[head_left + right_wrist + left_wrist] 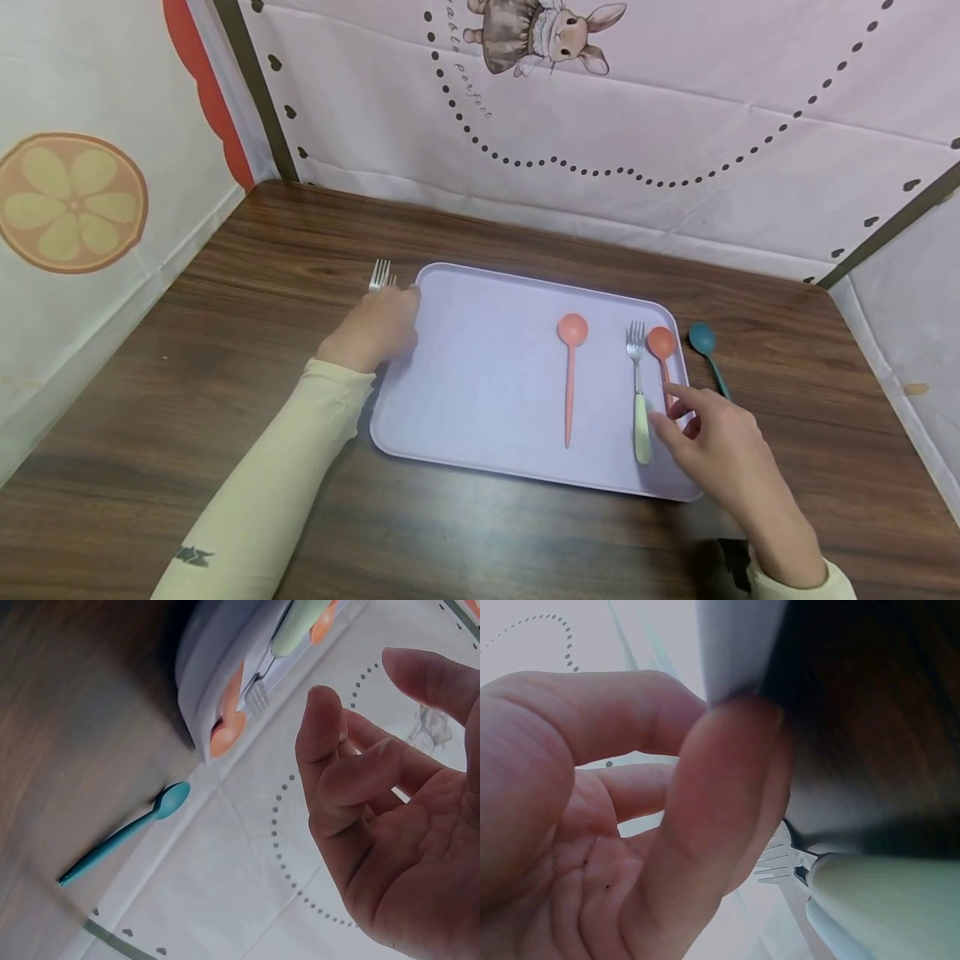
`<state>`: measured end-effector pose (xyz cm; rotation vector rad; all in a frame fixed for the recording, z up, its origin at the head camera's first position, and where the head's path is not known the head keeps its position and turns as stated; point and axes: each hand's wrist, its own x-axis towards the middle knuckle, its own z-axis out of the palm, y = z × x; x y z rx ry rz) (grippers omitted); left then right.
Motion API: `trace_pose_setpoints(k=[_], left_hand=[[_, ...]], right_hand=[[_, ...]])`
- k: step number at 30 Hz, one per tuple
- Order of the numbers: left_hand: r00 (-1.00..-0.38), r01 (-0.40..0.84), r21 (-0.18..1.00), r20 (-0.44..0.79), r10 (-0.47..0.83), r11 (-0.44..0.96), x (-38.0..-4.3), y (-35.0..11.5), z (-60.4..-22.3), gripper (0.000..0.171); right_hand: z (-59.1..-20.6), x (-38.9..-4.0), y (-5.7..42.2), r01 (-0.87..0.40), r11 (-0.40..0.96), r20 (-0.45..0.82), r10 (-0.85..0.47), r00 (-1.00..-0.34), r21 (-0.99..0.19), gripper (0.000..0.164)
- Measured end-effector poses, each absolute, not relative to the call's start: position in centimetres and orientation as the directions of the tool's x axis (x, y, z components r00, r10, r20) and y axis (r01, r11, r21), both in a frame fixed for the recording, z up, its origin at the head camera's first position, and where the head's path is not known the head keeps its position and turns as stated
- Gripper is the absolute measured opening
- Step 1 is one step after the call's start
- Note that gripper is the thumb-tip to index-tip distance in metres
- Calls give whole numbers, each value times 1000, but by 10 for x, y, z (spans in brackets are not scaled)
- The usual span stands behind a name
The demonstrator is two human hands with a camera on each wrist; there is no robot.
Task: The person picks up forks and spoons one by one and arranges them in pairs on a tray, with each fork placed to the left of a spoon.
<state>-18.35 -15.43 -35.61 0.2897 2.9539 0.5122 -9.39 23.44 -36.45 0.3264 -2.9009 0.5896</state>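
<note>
My left hand (375,329) is at the left rim of the lavender tray (480,375); in the left wrist view its curled fingers (720,780) pinch the tray's edge (742,645). Beside that hand lie forks (380,275), partly hidden by it, with a pale green handle (885,900) showing. My right hand (720,442) hovers over the tray's right edge, fingers loosely bent, holding nothing. On the tray are a coral spoon (570,375), a fork with a pale green handle (641,429), and a second coral spoon (662,343), its handle partly behind the right hand.
A teal spoon (702,339) lies on the wooden table (247,333) to the right of the tray. Printed cloth walls (637,125) stand behind the table and along its sides. A dark object (735,562) shows by the right wrist.
</note>
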Motion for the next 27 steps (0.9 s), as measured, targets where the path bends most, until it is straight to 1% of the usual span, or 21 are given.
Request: trace_pose_setpoints(k=[6,18,24,27], left_hand=[[-972,172,347,-94,216,922,-184,-153,-355,28],[-969,164,346,-117,216,924,-184,-155,-357,47],[-969,167,343,-116,218,924,-185,-155,-358,47],[-969,170,348,-111,221,922,-186,-155,-358,44]], right_hand=[[-364,-93,241,-261,893,260,-171,-950,-367,36],[-366,-95,262,-214,901,331,-84,-940,-378,30],[-367,-96,266,-202,905,335,-70,-939,-375,31],[-368,-97,267,-182,909,335,-50,-941,-374,31]])
